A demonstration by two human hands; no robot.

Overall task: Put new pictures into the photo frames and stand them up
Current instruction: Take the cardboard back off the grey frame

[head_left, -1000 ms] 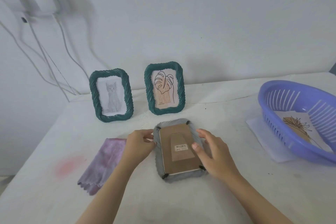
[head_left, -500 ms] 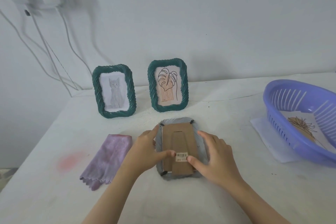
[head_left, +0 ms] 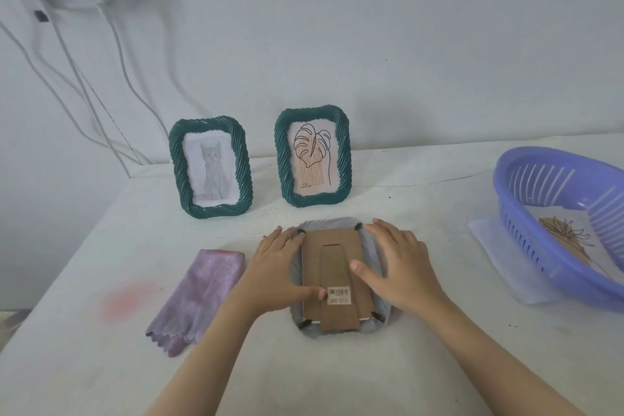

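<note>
A grey photo frame (head_left: 337,223) lies face down in front of me, its brown cardboard back (head_left: 334,267) and folded stand facing up. My left hand (head_left: 277,270) rests flat along its left edge, the thumb on the cardboard next to the barcode sticker. On the right side lies my right hand (head_left: 395,263), fingers spread, thumb on the stand. Behind stand two green frames, one with a cat picture (head_left: 211,167), one with a leaf drawing (head_left: 312,157). Both are upright.
A purple cloth (head_left: 199,290) lies left of the grey frame. At the right, a blue plastic basket (head_left: 526,186) holds a printed picture (head_left: 570,240) and sits on a white sheet (head_left: 496,257). White cables hang on the wall at the left.
The grey frame has been turned straight, its long side now pointing away from me. Both hands shifted from its corners to lie flat along its sides.
</note>
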